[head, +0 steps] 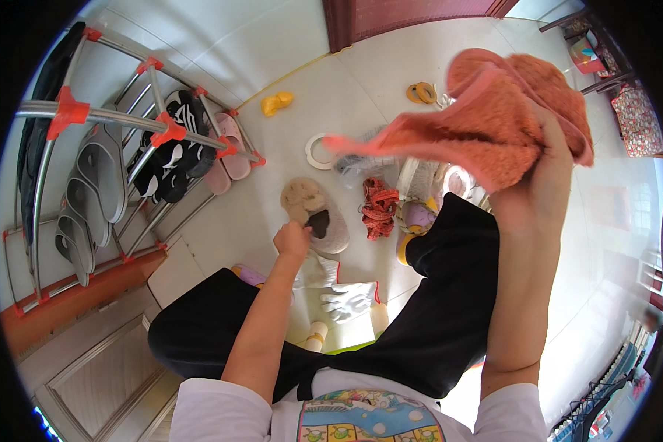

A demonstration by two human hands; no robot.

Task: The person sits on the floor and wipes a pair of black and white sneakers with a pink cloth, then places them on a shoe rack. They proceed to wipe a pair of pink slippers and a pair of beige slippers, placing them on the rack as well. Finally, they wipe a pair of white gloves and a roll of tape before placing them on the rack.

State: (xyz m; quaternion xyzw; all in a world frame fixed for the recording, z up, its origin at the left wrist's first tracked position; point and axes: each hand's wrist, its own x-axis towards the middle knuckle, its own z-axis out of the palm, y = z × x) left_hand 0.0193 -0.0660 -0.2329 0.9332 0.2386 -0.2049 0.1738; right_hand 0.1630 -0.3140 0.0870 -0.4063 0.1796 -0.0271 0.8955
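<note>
My right hand point(541, 182) is raised at the right, closed around an orange plush cloth point(475, 127) with a paler binding along its edge. One corner of the cloth stretches out to the left, slightly blurred. Low between my knees, my left hand point(291, 241) grips the near side of a beige fluffy slipper point(331, 226). Its opening looks dark inside, and its fuzzy upper part point(301, 194) lies toward the far side. Just right of the slipper is a bundle of red-orange textured strips point(380, 207). White work gloves point(349, 301) with red cuff edges lie nearer to me.
A metal shoe rack point(110, 116) with red joints holds grey slippers point(102, 171), black shoes point(182, 143) and pink slippers point(235, 146) at the left. Beyond the slipper are a white ring point(319, 152), clear plastic point(362, 168), tape rolls point(421, 93) and a yellow bundle point(277, 103).
</note>
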